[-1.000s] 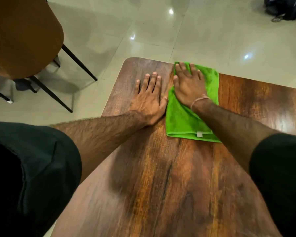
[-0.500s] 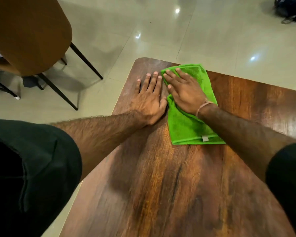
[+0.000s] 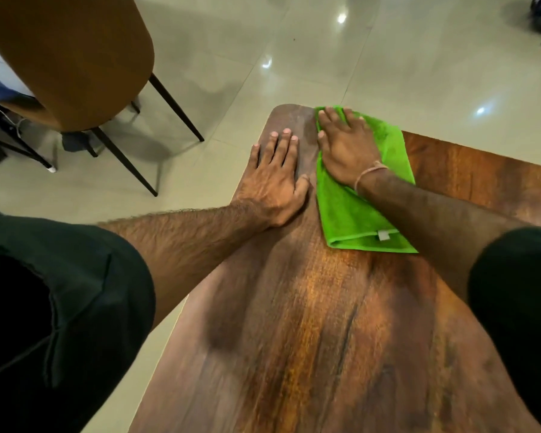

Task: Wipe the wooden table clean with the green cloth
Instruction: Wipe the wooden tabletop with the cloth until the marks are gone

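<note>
I'm mid-wipe at the far corner of the table (image 3: 325, 339): my right hand (image 3: 347, 148) presses the green cloth (image 3: 350, 214) flat, fingers straight, slightly apart; my left hand (image 3: 275, 179) rests flat just beside it, fingers together. Next, I judge, a firm pull toward me

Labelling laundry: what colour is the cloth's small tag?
Pale grey-white tag on the green cloth, head view.

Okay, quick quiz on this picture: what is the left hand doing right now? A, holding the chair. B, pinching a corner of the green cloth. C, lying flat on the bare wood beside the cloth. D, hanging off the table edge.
C: the left hand lies palm down with straight fingers on the wooden table, just beside the green cloth, while the right hand presses flat on the cloth.
</note>
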